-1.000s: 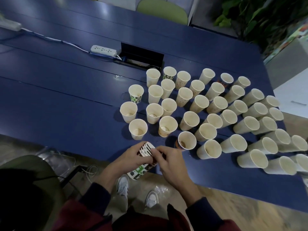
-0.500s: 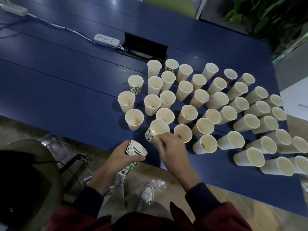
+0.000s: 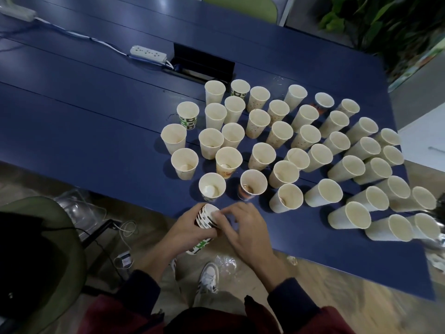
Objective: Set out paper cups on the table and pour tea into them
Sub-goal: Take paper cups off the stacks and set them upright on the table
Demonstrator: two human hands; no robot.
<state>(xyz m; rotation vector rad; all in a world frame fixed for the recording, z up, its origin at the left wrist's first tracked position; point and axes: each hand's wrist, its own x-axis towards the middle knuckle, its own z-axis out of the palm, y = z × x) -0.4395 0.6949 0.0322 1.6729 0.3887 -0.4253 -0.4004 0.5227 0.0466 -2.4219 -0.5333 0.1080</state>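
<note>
Blue table (image 3: 96, 131), near edge: stack of nested cups (image 3: 204, 221), long axis tilted, mouth pointing far and slightly right. Your left hand (image 3: 183, 234) wraps its middle, hiding most print; your right hand (image 3: 248, 235) pinches the top rim. Beyond, upright paper cups (image 3: 285, 173); contents hard to read.

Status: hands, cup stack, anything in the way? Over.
Left hand grips cup stack. Right hand pinches its top cup. Set cups crowd table just ahead.
</note>
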